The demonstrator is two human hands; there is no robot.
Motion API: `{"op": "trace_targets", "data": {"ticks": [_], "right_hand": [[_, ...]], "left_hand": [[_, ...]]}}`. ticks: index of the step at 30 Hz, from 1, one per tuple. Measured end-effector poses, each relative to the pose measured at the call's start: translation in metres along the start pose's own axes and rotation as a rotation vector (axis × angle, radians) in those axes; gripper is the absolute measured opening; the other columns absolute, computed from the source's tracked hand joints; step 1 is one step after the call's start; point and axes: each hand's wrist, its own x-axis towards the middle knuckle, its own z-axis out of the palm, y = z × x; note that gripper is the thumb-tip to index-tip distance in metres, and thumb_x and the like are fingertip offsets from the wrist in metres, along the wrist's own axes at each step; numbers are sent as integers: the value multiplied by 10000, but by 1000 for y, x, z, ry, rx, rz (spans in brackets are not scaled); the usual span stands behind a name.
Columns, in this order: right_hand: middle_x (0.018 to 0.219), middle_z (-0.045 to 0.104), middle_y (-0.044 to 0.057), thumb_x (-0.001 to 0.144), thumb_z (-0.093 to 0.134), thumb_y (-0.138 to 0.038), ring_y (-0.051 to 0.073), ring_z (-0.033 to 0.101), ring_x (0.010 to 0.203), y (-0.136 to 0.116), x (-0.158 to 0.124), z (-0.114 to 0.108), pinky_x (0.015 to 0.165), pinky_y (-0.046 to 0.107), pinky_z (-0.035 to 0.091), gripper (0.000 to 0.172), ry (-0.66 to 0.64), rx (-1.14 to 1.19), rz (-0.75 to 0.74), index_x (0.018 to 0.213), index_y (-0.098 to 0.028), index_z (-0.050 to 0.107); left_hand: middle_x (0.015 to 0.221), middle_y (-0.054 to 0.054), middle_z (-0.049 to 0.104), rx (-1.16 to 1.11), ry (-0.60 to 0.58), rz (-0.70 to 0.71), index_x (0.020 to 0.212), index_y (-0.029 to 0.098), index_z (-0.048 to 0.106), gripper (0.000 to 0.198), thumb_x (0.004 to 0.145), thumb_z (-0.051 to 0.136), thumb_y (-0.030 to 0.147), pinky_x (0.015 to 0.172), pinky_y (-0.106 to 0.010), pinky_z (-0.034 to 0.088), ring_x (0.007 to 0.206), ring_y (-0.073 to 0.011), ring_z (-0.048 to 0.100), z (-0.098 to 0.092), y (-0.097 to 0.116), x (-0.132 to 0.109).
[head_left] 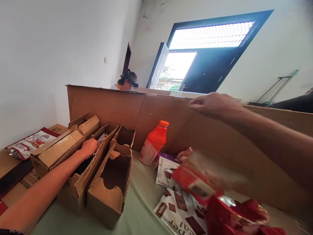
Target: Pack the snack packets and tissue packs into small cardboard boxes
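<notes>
L hand (90,147) in cardbd box (84,182)

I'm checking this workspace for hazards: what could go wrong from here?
The left hand is at the open top of a narrow cardboard box; its rough-cut edges might scrape the wrist. The orange bottle stands beside jumbled packets and could topple if they shift. The blurred right hand, raised near the cardboard partition's top edge, might knock it.

narrow brown cardboard box (91,171), open-topped, upright; pale item (102,138) inside, possibly wrapped
</notes>
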Motion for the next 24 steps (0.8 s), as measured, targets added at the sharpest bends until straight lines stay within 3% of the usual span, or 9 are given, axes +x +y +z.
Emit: {"op": "trace_targets", "data": {"ticks": [2, 4, 8, 10, 13, 16, 18, 22, 24], "right_hand": [[760, 753, 56, 917, 653, -292, 272, 738, 786, -51, 2, 41, 807, 498, 592, 231, -286, -64, -126, 703, -281, 739], [991, 779, 29, 954, 647, -253, 234, 732, 934, -114, 0, 95, 913, 444, 584, 130, -546, -43, -298, 931, -246, 775], [1261, 673, 90, 996, 664, -368, 222, 679, 1072, -217, -17, 197, 918, 431, 592, 320, -967, -56, -510, 1247, -169, 659], [1298, 650, 98, 1003, 650, -384, 234, 670, 1090, -241, -27, 233, 917, 440, 593, 352, -1074, -99, -519, 1289, -179, 638], [1304, 645, 99, 999, 654, -389, 245, 668, 1097, -248, -37, 264, 918, 452, 592, 378, -1129, -158, -489, 1308, -173, 627], [1312, 641, 104, 990, 669, -380, 248, 665, 1115, -239, -31, 264, 925, 451, 588, 385, -1057, -196, -454, 1313, -175, 624], [1318, 640, 106, 995, 663, -379, 242, 662, 1120, -229, -19, 244, 936, 443, 584, 363, -940, -210, -415, 1300, -184, 635], [1225, 690, 99, 1010, 628, -403, 238, 678, 1083, -180, 11, 161, 942, 459, 576, 317, -623, -154, -333, 1219, -169, 673], [950, 761, 91, 1022, 527, -386, 289, 714, 957, -135, 18, 110, 868, 424, 588, 308, -507, -66, -320, 968, -213, 775]], "left_hand": [[1298, -102, 648, -7, 2, 0, 1284, 178, 621, 371, 986, 660, 396, 944, -472, 588, 1119, -249, 666, 1, -1, -1], [1294, -101, 650, -12, 2, -4, 1281, 177, 622, 370, 986, 660, 396, 942, -470, 589, 1116, -248, 667, 2, -1, -2], [1277, -97, 657, -13, -8, -15, 1271, 178, 626, 361, 985, 663, 395, 932, -460, 593, 1103, -243, 672, 8, -2, 1], [1278, -97, 657, -9, -20, -19, 1269, 179, 628, 358, 985, 662, 394, 933, -458, 592, 1104, -242, 672, 12, -1, 4], [1288, -100, 654, -6, -39, -16, 1270, 180, 629, 354, 988, 657, 394, 941, -463, 590, 1110, -243, 669, 16, 0, 9], [1290, -101, 652, -14, -41, -10, 1277, 176, 624, 363, 988, 658, 393, 941, -467, 590, 1112, -245, 669, 16, 0, 11], [1279, -99, 656, -23, -27, -6, 1273, 174, 625, 362, 987, 660, 393, 931, -461, 594, 1100, -242, 673, 14, 0, 11], [1262, -96, 663, -37, 67, 8, 1262, 172, 629, 353, 985, 664, 387, 915, -451, 601, 1080, -236, 679, 2, 5, -1], [1267, -99, 662, -46, 159, 34, 1241, 168, 639, 338, 983, 668, 385, 921, -457, 598, 1086, -237, 677, -9, 7, -19]]}}
